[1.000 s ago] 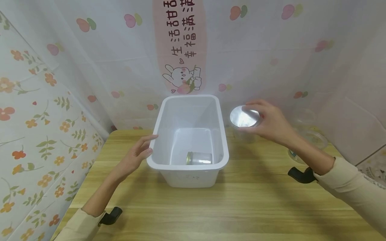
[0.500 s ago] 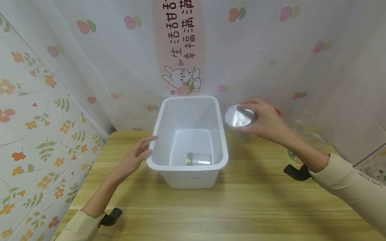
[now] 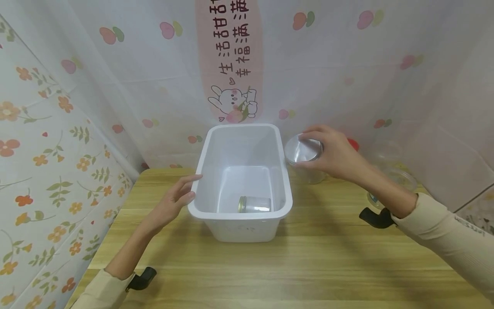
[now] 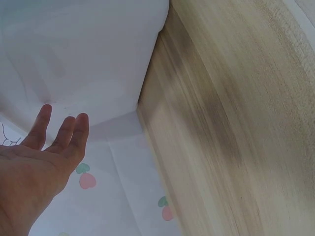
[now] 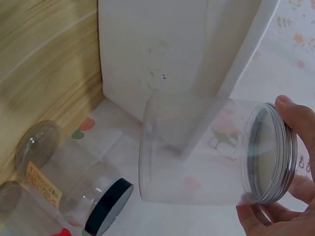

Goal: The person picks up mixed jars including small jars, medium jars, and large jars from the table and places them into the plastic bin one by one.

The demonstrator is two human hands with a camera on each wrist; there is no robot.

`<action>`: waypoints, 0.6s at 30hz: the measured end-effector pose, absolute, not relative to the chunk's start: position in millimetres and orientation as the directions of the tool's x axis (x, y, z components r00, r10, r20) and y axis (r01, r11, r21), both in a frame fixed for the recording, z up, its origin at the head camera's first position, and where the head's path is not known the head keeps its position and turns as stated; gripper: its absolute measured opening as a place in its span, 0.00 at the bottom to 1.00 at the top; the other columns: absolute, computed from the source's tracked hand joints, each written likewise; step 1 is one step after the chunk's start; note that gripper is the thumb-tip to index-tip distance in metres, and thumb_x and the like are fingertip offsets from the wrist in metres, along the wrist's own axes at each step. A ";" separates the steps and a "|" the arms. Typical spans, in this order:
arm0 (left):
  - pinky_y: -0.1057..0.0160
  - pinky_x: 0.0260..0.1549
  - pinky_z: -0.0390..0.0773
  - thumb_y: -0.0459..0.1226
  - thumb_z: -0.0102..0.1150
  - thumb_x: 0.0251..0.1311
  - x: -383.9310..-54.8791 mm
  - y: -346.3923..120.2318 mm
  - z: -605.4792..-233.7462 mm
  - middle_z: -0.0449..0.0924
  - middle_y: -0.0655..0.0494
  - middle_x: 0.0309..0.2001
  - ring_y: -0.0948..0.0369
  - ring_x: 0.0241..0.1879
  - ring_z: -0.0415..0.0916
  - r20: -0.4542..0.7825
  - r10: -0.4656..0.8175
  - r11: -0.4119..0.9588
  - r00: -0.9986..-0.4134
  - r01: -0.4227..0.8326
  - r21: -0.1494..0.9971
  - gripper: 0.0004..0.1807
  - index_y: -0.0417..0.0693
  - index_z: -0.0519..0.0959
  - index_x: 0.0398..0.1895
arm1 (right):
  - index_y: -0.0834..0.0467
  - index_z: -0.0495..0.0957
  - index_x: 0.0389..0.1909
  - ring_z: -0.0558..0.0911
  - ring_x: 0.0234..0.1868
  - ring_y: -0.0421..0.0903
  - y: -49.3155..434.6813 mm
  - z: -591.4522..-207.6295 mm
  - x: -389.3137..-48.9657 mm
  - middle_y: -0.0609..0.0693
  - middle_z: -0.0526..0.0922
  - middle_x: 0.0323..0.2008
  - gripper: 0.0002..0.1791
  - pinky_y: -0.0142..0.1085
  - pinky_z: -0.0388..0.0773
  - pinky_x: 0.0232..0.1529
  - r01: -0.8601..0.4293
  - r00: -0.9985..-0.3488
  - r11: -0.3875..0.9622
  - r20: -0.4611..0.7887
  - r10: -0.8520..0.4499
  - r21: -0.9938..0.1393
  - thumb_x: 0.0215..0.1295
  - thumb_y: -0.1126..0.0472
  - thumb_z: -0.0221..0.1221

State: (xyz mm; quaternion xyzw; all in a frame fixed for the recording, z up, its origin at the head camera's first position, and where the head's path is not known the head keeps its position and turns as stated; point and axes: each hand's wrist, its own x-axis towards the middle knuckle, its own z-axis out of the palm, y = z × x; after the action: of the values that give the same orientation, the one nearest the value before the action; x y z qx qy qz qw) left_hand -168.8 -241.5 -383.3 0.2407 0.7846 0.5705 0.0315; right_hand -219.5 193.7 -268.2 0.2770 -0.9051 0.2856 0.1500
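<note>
A white plastic bin point(image 3: 240, 216) stands on the wooden table in the head view. Inside it, a small clear jar with a gold lid point(image 3: 255, 204) lies on its side. My left hand point(image 3: 171, 202) rests at the bin's left rim with fingers extended; its fingers point(image 4: 78, 132) lie close to the outer wall in the left wrist view. To the right of the bin, my right hand point(image 3: 335, 151) grips a large clear jar point(image 5: 192, 152) by its silver lid point(image 3: 302, 151). The jar is upright, clear of the table, its side close to the bin's right rim.
Behind the right hand stand other clear jars, one with a black lid point(image 5: 110, 206) and one with a red lid point(image 3: 353, 144). A further clear container point(image 3: 403, 178) is at the table's right end. Patterned curtains point(image 3: 328, 81) hang behind and beside the wooden table point(image 3: 247, 274).
My right hand has moved left with the large jar, bringing it nearer the bin, and the red lid behind has come into view. My left hand has stayed at the rim.
</note>
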 end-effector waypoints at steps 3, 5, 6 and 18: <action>0.46 0.57 0.68 0.34 0.46 0.77 -168.6 -241.5 -383.8 0.64 0.35 0.71 0.40 0.65 0.66 0.225 0.412 0.235 -0.883 0.341 0.910 0.25 0.48 0.63 0.74 | 0.67 0.82 0.54 0.75 0.57 0.60 191.6 -267.0 -220.0 0.61 0.79 0.56 0.36 0.57 0.73 0.55 -0.578 -0.808 0.695 0.419 -0.414 -0.428 0.43 0.56 0.83; 0.49 0.57 0.69 0.34 0.46 0.77 -168.3 -241.4 -383.8 0.64 0.34 0.71 0.39 0.65 0.66 0.225 0.411 0.236 -0.884 0.341 0.910 0.25 0.48 0.63 0.74 | 0.67 0.82 0.55 0.75 0.57 0.60 190.3 -265.8 -220.2 0.61 0.79 0.56 0.37 0.57 0.74 0.55 -0.577 -0.809 0.697 0.415 -0.417 -0.425 0.44 0.56 0.82; 0.51 0.57 0.70 0.34 0.46 0.77 -168.3 -241.4 -383.7 0.64 0.34 0.71 0.39 0.65 0.66 0.225 0.411 0.236 -0.884 0.342 0.910 0.25 0.48 0.63 0.74 | 0.67 0.82 0.55 0.75 0.56 0.60 189.7 -265.1 -220.0 0.61 0.79 0.56 0.37 0.57 0.74 0.55 -0.578 -0.808 0.697 0.415 -0.418 -0.424 0.44 0.56 0.82; 0.60 0.54 0.72 0.33 0.46 0.78 -168.5 -240.6 -383.1 0.64 0.33 0.70 0.40 0.63 0.68 0.235 0.423 0.209 -0.875 0.347 0.914 0.25 0.48 0.62 0.75 | 0.69 0.81 0.55 0.76 0.55 0.61 180.4 -254.7 -218.2 0.62 0.77 0.56 0.37 0.55 0.75 0.52 -0.569 -0.815 0.714 0.398 -0.422 -0.407 0.45 0.57 0.82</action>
State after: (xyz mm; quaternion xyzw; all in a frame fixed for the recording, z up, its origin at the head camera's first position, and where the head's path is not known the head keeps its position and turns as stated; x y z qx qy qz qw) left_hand -168.5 -240.6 -383.1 0.2477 0.7768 0.5781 0.0329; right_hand -218.2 180.4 -254.7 0.2705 -0.9153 0.2638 0.1394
